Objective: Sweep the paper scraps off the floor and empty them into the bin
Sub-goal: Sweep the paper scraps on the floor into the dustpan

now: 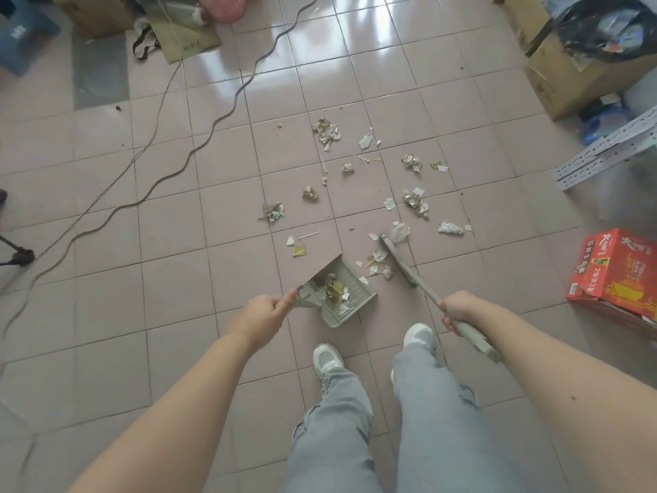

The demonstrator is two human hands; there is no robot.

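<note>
Pink tiled floor [177,243], paper scraps [414,201] scattered centre frame. My left hand [261,320] grips the dustpan [341,290] handle, some scraps inside; my right hand [458,311] is wrapped round the broom [401,259] handle, lower centre

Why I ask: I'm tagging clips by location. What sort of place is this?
Probably a storeroom or back room: cardboard boxes along the edges, loose perforated metal shelving rails, and cables trailing over the tiled floor.

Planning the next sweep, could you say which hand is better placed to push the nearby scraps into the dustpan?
The right hand: it grips the broom beside those scraps; the left hand holds the dustpan.
</note>
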